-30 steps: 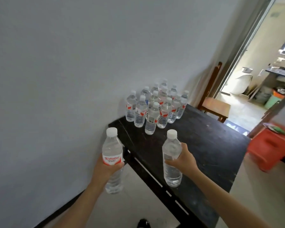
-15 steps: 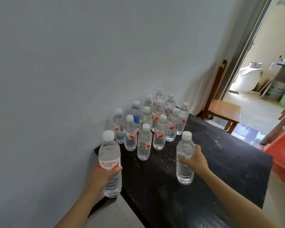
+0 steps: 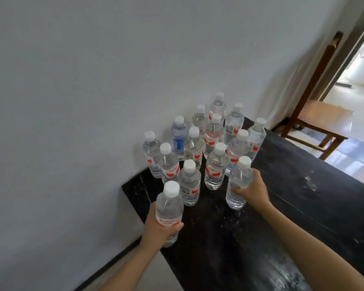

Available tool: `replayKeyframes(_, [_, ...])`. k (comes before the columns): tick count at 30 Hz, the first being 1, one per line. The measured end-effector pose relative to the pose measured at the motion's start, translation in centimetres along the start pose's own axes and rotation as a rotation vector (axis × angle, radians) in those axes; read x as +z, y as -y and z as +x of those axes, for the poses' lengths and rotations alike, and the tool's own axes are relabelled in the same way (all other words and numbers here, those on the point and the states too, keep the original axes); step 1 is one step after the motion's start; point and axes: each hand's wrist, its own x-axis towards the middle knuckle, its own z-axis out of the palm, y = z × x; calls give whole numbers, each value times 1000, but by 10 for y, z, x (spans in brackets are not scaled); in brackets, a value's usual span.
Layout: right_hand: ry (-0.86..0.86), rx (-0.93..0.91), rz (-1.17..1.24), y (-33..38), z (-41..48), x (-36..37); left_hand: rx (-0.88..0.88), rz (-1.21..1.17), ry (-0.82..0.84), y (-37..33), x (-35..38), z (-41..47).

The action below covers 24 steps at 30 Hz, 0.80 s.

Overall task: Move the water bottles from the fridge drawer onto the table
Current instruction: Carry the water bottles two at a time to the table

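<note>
Clear plastic water bottle (image 3: 169, 208) clamped in my left hand (image 3: 160, 227), second clear bottle (image 3: 239, 181) in my right hand (image 3: 252, 190), both at the black table (image 3: 303, 206) beside the standing bottles (image 3: 215, 162); full, likely heavy, thin-walled: grip mid-body.

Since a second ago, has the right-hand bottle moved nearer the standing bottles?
Yes. The right-hand bottle has moved forward across the table, now beside the standing bottles' front row.

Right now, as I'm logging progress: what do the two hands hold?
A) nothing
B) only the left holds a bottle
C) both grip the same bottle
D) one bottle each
D: the left hand grips a red-labelled bottle, and the right hand grips a second bottle.
</note>
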Motion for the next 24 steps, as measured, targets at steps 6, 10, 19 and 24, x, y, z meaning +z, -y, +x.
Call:
replayKeyframes(6, [45,-16,51,-7,9,-7,31,-79,40,3,66,19])
replayKeyframes(10, [65,-11,55,-12,6,-11,53,-111,57,6,97,31])
replayKeyframes(19, [79,-26,67,-16,13,-10,65,-200,-120,-2,141,41])
replayKeyframes(24, [118,-48,59,-21,18,-11,93,-154,-208,3,153,36])
